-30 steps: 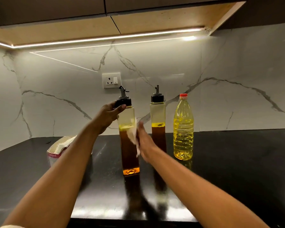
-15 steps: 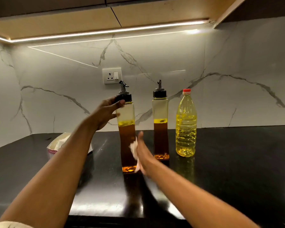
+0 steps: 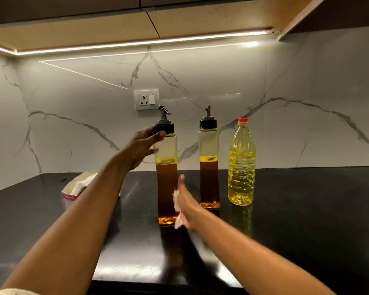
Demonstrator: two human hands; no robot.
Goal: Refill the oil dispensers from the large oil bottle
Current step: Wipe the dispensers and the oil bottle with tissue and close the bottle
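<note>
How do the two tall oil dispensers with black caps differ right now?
The left hand grips the near dispenser at its neck; the far dispenser stands untouched. The right hand presses a white tissue against the near dispenser's side, not the far dispenser's. The near dispenser stands closer to the front edge of the counter than the far dispenser. Both have black spouted caps and dark oil under a yellow layer, at similar levels.
</note>
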